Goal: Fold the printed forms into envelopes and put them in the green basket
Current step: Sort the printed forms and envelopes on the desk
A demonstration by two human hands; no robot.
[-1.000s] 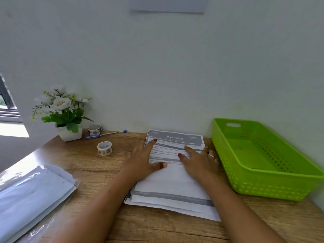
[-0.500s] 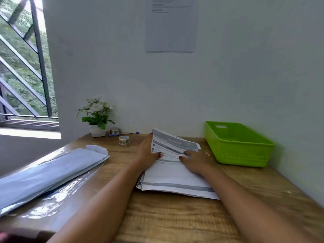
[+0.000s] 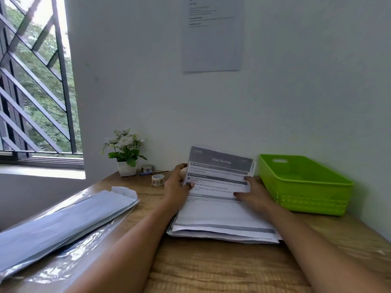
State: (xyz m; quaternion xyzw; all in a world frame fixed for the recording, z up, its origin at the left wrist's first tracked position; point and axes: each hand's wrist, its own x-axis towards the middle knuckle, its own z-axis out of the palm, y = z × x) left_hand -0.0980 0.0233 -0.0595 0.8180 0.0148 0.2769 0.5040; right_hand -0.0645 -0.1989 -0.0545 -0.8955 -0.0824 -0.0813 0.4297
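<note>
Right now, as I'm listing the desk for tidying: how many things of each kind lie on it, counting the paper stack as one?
Tape rolls: 2
Pen: 1
Potted plant: 1
Green basket: 1
Pack of envelopes: 1
Paper stack: 1
Total: 7

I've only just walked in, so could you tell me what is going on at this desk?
A person is working on a stack of printed forms on the wooden desk. The left hand grips the top form by its left edge, far end raised off the stack; the right hand has fingertips on its right side. The green basket stands to the right, and a plastic-wrapped pack of envelopes lies untouched on the left.
</note>
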